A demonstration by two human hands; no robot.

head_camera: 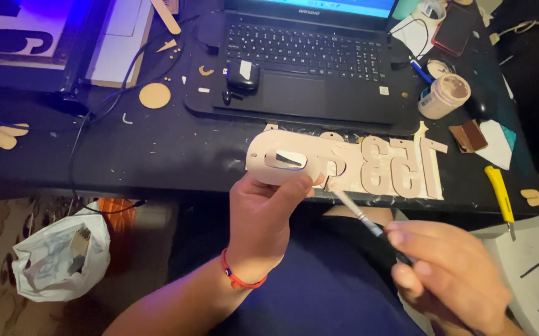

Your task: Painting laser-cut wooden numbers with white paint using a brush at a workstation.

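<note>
Right hand point(450, 274): my fingers pinch a thin brush point(359, 216), lower right, tip angled up-left.
Left hand point(266, 214): fingers clasp the wooden number cutout point(288, 160), touching the tip.

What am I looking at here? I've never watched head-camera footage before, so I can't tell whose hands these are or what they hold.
The single picture comes from a camera worn on a person's head, looking down at their own hands. The left hand holds a flat wooden cut-out piece at the edge of a dark table. The right hand holds a thin brush-like tool whose tip meets that piece. More wooden cut-out shapes lie on the table, beside a laptop, a small open pot and a yellow utility knife.
</note>
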